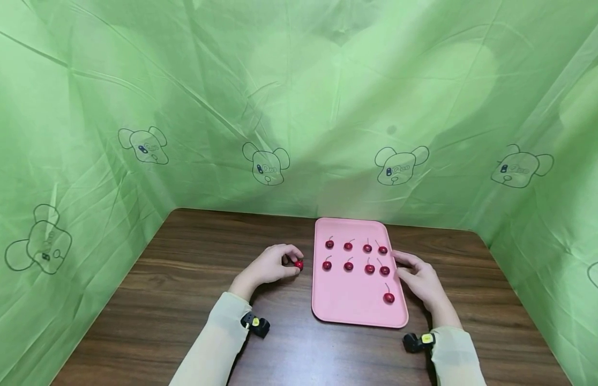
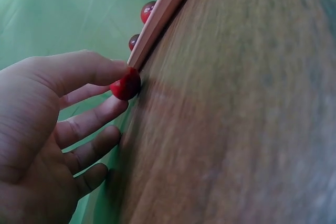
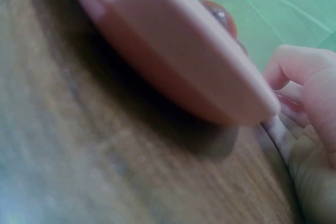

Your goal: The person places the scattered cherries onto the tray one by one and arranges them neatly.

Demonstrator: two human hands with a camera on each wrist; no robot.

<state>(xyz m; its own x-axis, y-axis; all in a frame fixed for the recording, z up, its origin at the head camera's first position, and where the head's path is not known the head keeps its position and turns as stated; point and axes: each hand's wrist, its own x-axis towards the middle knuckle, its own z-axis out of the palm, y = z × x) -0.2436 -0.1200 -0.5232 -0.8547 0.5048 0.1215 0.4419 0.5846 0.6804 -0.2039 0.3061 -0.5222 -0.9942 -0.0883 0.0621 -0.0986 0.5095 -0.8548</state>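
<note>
My left hand (image 1: 271,264) pinches a red cherry (image 2: 126,84) between thumb and fingers, just left of the pink tray (image 1: 349,308). The left wrist view shows that cherry close to the tray's outer side, with the other fingers spread loosely below it. On the tray, several dark red cherries with stems stand in two rows, and a lone cherry (image 1: 388,298) lies near the lower right corner. At the tray's right rim my right hand (image 1: 421,280) touches the edge with its thumb and a finger; its remaining fingers are partly hidden.
A brown wood-grain table (image 1: 183,300) lies under the tray. Green fabric (image 1: 328,107) with printed bear heads encloses the back and both sides. Black cameras are strapped to the left wrist (image 1: 255,324) and right wrist (image 1: 417,342).
</note>
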